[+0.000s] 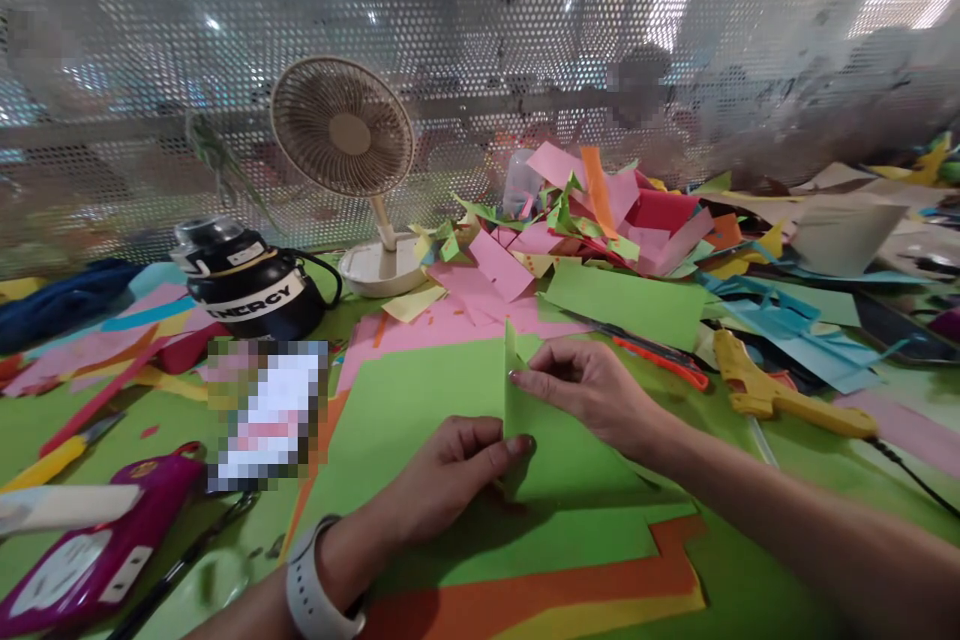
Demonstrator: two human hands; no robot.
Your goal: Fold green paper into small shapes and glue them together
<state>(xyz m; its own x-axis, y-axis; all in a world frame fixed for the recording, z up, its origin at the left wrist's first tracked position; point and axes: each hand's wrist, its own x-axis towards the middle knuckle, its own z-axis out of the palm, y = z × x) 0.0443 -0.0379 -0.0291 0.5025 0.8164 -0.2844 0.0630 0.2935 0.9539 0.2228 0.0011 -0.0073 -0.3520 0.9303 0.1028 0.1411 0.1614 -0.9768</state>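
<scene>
A green paper sheet (pixel 570 450) with a raised fold along its left edge is between my two hands. My left hand (pixel 465 465) pinches the lower part of that folded edge between thumb and fingers. Higher up, my right hand (pixel 581 385) grips the same sheet near the top of the fold, thumb and fingertips pressed together. Beneath lies a larger green sheet (pixel 405 385), spread over orange paper (pixel 600 585) and yellow paper at the front. Part of my left fingers is hidden behind the folded sheet.
A cutter knife (pixel 660 360) and a yellow glue gun (pixel 780 395) lie to the right. Paper scraps (pixel 502 265) are heaped at the back, beside a small fan (pixel 349 135). On the left are a black bottle (pixel 259 290), a blurred-out phone (pixel 274 410) and a purple case (pixel 112 540).
</scene>
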